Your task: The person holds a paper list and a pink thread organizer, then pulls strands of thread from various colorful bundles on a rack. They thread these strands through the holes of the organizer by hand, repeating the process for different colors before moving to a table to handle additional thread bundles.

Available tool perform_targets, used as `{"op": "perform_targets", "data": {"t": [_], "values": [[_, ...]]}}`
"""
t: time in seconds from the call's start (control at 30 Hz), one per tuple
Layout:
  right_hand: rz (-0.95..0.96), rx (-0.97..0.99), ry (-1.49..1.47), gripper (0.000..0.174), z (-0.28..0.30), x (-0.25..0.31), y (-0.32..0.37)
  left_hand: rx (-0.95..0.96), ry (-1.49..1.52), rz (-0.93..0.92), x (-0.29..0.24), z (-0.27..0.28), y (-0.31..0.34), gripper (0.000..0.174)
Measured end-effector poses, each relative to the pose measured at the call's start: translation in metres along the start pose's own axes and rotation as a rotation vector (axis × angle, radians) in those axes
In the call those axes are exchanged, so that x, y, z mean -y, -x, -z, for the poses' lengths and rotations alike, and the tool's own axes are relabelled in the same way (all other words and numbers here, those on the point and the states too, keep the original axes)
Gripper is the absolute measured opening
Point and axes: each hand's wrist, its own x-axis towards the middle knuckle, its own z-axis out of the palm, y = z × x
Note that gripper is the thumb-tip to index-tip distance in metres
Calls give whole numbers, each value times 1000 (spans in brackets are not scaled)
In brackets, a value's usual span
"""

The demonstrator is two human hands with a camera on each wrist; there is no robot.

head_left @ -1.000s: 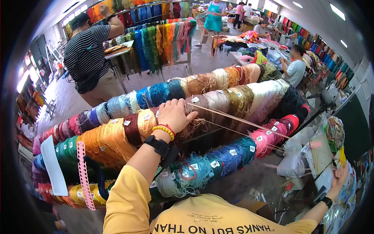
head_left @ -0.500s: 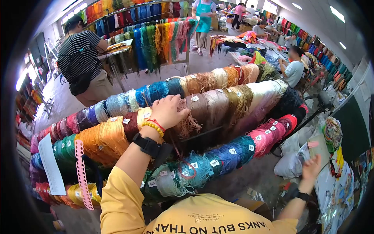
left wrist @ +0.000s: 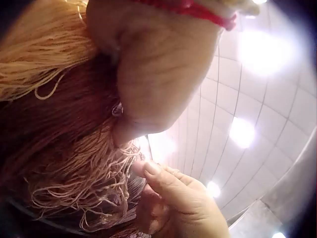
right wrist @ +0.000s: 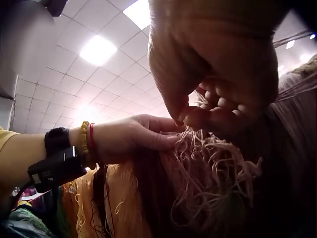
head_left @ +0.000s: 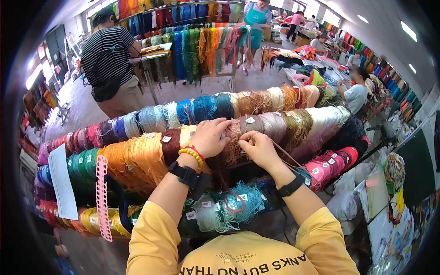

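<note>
Dusty-pink yarn with loose, curly ends [head_left: 233, 155] hangs on the middle row of skeins. My left hand [head_left: 211, 137] lies over the top of the row; in the right wrist view that hand [right wrist: 131, 136] has thumb and forefinger at the upper edge of the pink yarn [right wrist: 213, 168], gripping it. Close on its right, my right hand [head_left: 261, 149] has curled fingers, thumb against forefinger, pinching thin strands. Long pinkish strands [head_left: 286, 156] trail from it toward the lower right. In the left wrist view the right hand [left wrist: 181, 203] is just below the left thumb.
Labelled skeins fill a back row [head_left: 153, 118] and a front row with teal yarn [head_left: 238, 206]. A white paper sheet [head_left: 63, 183] and a pink perforated strip [head_left: 103, 197] hang at left. A person in stripes [head_left: 107, 59] stands behind; plastic bags [head_left: 343, 201] lie at right.
My right hand has come from the far lower right to beside the left hand. The strands stretched rightward earlier now hang slacker. The left hand has stayed on the yarn.
</note>
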Motion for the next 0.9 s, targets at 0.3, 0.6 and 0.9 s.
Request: {"op": "perform_targets", "data": {"t": [0.3,0.6,0.9], "values": [[-4,-75,131,34,-27,-1,-18,-147,104,-41,-5,4,0,33],[-52,-38,-80,16,-28,-12,-18,-124,37,97,0,2,13,40],[-152,-31,-226,17,-21,10,4,-73,35,47,-3,1,6,38]]}}
